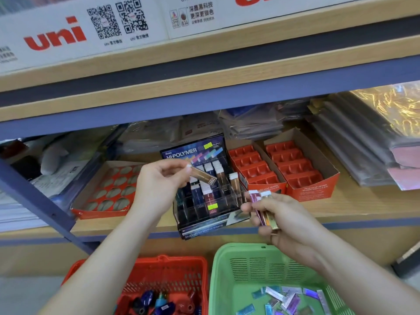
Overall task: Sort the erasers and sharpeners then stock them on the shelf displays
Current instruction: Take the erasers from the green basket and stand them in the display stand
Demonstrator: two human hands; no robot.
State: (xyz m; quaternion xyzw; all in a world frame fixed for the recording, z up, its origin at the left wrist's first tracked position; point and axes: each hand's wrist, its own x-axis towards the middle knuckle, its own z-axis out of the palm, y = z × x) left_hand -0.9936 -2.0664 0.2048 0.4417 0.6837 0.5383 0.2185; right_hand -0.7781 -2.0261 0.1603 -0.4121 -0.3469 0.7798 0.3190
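Stocking is midway, I'd say: loose erasers (288, 297) lie in the green basket (221, 269), sharpeners (159, 303) wait in the red basket (181, 260); my right grip (280, 215) clutches several slim erasers (259, 202), my left grip (159, 185) pinches a bronze eraser (203, 175) at the part-filled display (193, 151); beyond, the red sharpener trays (293, 167) sit empty.

Two baskets (159, 260), three red display boxes (311, 192), one eraser display (193, 151), two hands (156, 185).

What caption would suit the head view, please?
Left hand holds bronze eraser at the display; right hand grips more erasers.
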